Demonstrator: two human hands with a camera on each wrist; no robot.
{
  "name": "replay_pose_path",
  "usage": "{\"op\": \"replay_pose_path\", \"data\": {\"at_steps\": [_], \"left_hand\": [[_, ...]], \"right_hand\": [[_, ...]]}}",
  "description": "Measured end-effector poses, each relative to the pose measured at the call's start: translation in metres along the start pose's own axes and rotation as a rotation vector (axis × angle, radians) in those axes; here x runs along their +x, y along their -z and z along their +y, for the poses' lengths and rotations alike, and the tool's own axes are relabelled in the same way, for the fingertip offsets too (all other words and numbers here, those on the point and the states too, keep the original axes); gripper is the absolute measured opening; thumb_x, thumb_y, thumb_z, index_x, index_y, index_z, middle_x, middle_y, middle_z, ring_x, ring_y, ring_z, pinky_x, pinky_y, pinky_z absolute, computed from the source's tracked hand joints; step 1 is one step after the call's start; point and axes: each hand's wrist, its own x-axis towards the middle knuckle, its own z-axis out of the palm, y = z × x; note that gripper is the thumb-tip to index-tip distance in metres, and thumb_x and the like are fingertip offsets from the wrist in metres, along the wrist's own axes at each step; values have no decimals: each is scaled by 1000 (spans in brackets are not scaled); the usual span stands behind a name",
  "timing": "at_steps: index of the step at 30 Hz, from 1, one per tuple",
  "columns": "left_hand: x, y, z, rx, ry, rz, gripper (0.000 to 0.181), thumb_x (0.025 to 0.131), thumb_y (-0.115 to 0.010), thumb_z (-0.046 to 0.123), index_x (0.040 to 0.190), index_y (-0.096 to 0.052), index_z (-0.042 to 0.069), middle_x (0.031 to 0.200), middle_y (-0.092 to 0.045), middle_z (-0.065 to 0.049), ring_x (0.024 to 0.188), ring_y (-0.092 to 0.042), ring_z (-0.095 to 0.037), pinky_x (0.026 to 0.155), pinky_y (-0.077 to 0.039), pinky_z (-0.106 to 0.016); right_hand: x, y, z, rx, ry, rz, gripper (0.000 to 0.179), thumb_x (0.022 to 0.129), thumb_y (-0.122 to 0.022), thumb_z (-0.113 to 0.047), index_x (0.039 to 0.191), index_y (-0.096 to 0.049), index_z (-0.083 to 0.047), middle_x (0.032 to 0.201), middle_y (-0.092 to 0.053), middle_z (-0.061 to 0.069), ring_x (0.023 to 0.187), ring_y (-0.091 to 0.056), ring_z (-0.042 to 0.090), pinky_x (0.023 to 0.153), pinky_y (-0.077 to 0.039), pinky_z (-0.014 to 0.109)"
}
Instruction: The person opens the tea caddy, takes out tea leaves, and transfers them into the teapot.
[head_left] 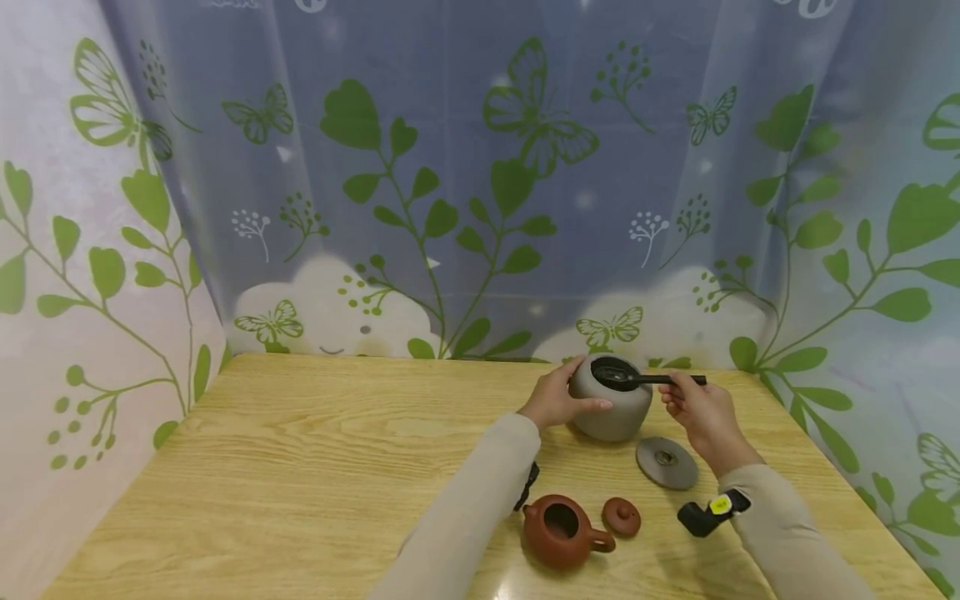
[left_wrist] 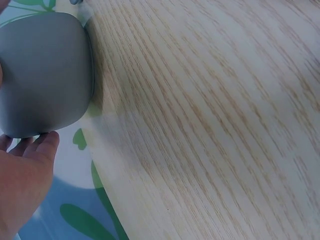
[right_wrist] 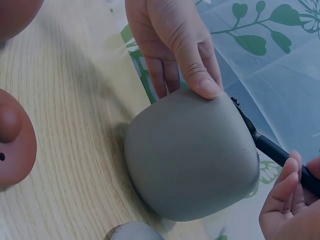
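A rounded grey jar [head_left: 611, 421] with a dark open mouth stands near the table's back edge. My left hand [head_left: 555, 398] holds it from the left, thumb across the front and fingers round the far side. In the left wrist view, fingertips [left_wrist: 48, 141] touch the jar's wall. My right hand [head_left: 701, 417] pinches the handle of a black spoon [head_left: 660, 379], whose bowl is at the jar's mouth. Dark bits show at the spoon's end [right_wrist: 237, 102] in the right wrist view. How full the jar is cannot be made out.
A grey lid [head_left: 678, 475] lies in front of the jar. Nearer me are a lidless reddish-brown teapot [head_left: 551, 554] and its small lid [head_left: 621, 517]. A patterned curtain [head_left: 450, 208] hangs behind the wooden table [head_left: 300, 467].
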Motion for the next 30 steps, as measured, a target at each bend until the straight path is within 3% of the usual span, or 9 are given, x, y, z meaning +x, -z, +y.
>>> {"op": "replay_pose_path", "data": {"at_steps": [7,13,22,30], "left_hand": [[3,-1,-3,4,19,-3,91,79,-78,41,153,-27,25,151,-38,-2,135,-42,-22,106,-41,-40],[4,-1,-5,-10,10,-3,90,80,-78,40,153,-27,26,152,-37,-3,135,-42,-23,105,-42,-40],[5,-3,-3,20,-10,17,83,84,-76,32,152,-29,21,149,-41,-5,131,-46,-24,101,-46,-37],[2,-2,-3,-8,-8,12,90,80,-77,40,153,-28,22,148,-43,-5,130,-47,-23,103,-44,-38]], "right_hand": [[-3,1,-4,89,-12,-4,21,98,-55,-25,105,-53,-6,70,-65,-5,63,-56,4,58,-48,18],[-14,2,-7,120,1,-61,16,97,-58,-24,95,-56,-8,69,-63,-3,60,-54,4,57,-48,17],[-36,-1,-3,18,36,-220,23,101,-49,-21,86,-65,-13,68,-59,-4,59,-52,3,57,-48,16],[-51,-10,13,-173,-21,-370,27,102,-45,-20,90,-67,-13,73,-56,-4,63,-52,3,59,-48,16]]}}
